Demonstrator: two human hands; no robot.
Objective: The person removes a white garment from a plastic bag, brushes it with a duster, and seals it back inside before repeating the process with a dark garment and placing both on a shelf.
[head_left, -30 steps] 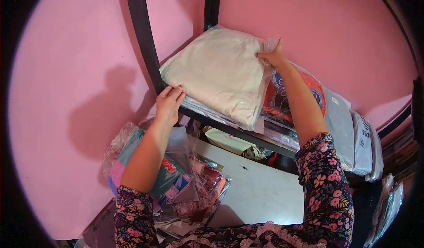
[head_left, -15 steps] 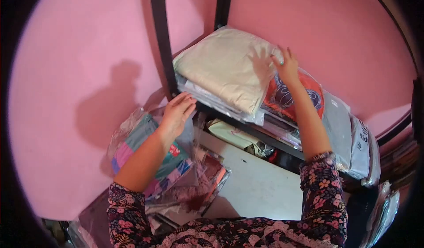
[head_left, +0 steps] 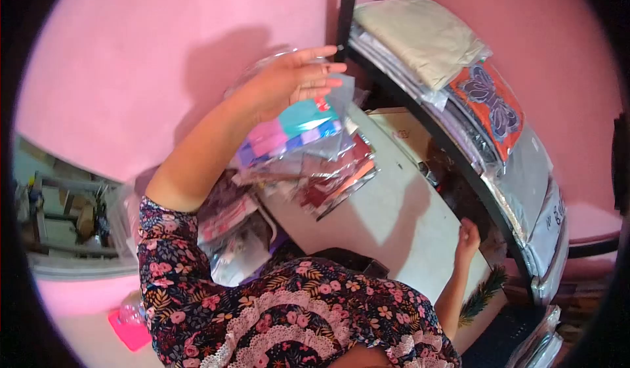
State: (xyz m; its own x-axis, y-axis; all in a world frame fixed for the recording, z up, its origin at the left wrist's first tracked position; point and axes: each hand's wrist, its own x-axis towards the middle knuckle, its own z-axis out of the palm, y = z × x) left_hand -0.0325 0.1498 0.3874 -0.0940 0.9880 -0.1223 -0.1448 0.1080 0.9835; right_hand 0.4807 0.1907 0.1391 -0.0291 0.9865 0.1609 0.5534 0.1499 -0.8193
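Observation:
My left hand (head_left: 298, 82) is open, its fingers spread and pointing right, with nothing in it. It is above a pile of plastic-wrapped folded garments (head_left: 262, 138) in turquoise, pink and blue. A dark red packet (head_left: 341, 174) lies at the near side of that pile, on the white tabletop (head_left: 400, 217). Lower right, my right hand (head_left: 467, 242) hangs over the table's edge below the black shelf, empty with fingers loosely bent. On the shelf, a cream folded fabric in plastic (head_left: 420, 37) tops a stack, beside an orange packet with a dark butterfly design (head_left: 492, 105).
The black shelf frame (head_left: 453, 148) runs diagonally down to the right. Grey packets (head_left: 525, 184) fill its near end. Green tinsel-like foliage (head_left: 484, 292) lies by the table's right corner. More wrapped packets (head_left: 239, 256) lie near my body, and a pink object (head_left: 130, 328) is at lower left.
My right hand has left the cream fabric on the shelf and dropped toward the table. My left hand has risen over the garment pile. The view has turned left and down.

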